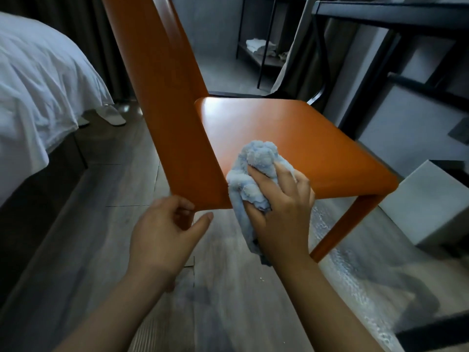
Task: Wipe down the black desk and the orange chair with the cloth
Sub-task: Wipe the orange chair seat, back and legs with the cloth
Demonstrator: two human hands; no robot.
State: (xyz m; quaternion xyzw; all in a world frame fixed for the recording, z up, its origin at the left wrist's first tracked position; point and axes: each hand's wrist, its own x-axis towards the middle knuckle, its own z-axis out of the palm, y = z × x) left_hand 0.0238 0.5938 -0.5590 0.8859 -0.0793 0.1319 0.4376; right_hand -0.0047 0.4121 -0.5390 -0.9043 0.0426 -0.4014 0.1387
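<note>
The right hand (281, 209) holds a fluffy pale-blue cloth (253, 158) bunched in its curled fingers. It presses the wad onto the seat of the glossy orange chair (291, 138), at the seat's near-left corner where it meets the backrest. A tail of cloth hangs below the hand, off the seat's front edge.

The left hand (162, 229) sits lower left of centre, at the bottom corner of the backrest. Its fingers curl against that edge and its thumb stands a little apart. Whether it really clasps the chair or only steadies it, I cannot tell.

The chair fills the middle of the frame. Its seat runs from the hands toward the upper right and its back rises to the upper left. Almost all of the seat still to be covered therefore lies up and to the right of the cloth, so the cloth-holding right hand is the nearer one. A stroke along that long diagonal looks like the natural next pass.

The black metal-framed table (393, 13) stands in the upper right, well apart from both hands. A white-sheeted bed (38, 85) fills the left edge, above the grey wooden floor (88, 250).
</note>
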